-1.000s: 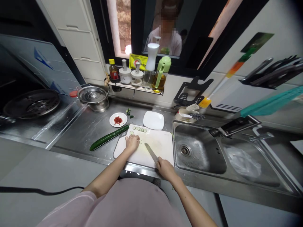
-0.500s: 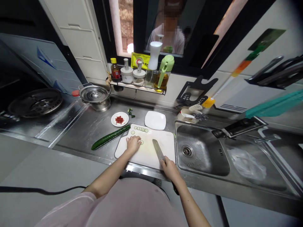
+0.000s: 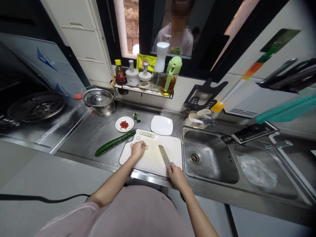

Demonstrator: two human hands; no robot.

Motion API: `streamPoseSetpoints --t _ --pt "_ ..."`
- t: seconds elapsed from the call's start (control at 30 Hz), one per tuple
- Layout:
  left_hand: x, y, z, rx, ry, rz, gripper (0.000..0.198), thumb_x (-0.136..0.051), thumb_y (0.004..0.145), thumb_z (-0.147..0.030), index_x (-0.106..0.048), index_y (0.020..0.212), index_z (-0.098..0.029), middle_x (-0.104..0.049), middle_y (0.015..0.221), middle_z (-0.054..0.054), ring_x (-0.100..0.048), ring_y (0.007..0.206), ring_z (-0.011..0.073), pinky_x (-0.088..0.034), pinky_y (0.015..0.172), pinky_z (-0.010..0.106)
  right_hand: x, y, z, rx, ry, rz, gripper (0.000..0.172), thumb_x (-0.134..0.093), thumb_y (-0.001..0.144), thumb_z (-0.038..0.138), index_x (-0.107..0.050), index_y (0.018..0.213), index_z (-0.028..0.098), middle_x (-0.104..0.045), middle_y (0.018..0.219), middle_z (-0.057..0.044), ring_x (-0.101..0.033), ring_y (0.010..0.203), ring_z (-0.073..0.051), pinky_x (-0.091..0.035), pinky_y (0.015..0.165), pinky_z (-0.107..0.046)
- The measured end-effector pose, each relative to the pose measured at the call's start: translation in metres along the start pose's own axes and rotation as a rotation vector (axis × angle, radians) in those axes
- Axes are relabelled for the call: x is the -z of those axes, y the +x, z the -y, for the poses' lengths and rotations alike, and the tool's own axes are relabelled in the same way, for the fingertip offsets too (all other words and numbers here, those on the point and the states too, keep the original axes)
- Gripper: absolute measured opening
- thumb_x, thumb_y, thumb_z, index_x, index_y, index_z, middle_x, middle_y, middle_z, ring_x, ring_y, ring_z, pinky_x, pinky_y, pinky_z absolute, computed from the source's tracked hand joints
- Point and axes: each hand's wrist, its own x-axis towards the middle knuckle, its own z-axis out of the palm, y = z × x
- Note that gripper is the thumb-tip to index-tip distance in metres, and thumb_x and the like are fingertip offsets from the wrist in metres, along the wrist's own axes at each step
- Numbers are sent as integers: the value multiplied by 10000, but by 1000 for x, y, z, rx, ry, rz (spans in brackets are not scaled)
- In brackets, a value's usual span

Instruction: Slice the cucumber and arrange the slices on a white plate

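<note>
My right hand (image 3: 176, 174) grips a kitchen knife (image 3: 164, 154) by its handle, the blade flat over the right part of the white cutting board (image 3: 158, 166). Over the board's left side, my left hand (image 3: 137, 150) is closed, a cucumber slice (image 3: 146, 147) at its fingertips; the contact itself is partly hidden. A single slice (image 3: 138, 138) lies behind that hand. Along the board's back edge runs a row of overlapping cucumber slices (image 3: 147, 134). A long dark green cucumber (image 3: 115, 143) rests on the counter, its right end at the board's left corner.
Behind the board stand a plate of chopped red pieces (image 3: 118, 127) and a square white plate (image 3: 161, 125). Cucumber scraps (image 3: 136, 118) lie between them. A sink (image 3: 212, 176) adjoins the board's right side. At the left is a lidded steel pot (image 3: 106, 110); a condiment shelf (image 3: 144, 90) hangs above.
My left hand has shifted slightly left and away from me, and the slice at its fingertips has moved with it. The knife and my right hand have hardly moved.
</note>
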Motion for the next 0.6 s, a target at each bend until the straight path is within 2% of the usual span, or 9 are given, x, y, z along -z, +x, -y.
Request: streamPoseSetpoints --t 0.23,0.4,0.6 --pt "23 21 25 158 25 -119 142 -546 830 -216 -669 895 -244 -729 927 25 -624 979 228 -308 887 364 0 0 1 -26 5 15 247 -346 1013 309 -536 1108 184 -700 983 -99 -639 895 -183 -279 644 -252" --pt "28 31 27 168 44 -127 159 -518 840 -213 -663 892 -252 -732 963 25 -617 1005 237 -297 888 375 0 0 1 -19 2 5 256 -333 1015 309 -544 1085 181 -704 962 -98 -641 886 -187 -274 639 -255" --pt "30 31 24 135 161 -141 229 -473 868 -216 -658 997 -257 -714 1021 65 -583 1036 263 -273 887 403 -1 1 -1 -10 9 0 252 -340 1011 305 -544 1084 176 -704 957 -99 -643 880 -189 -283 648 -254"
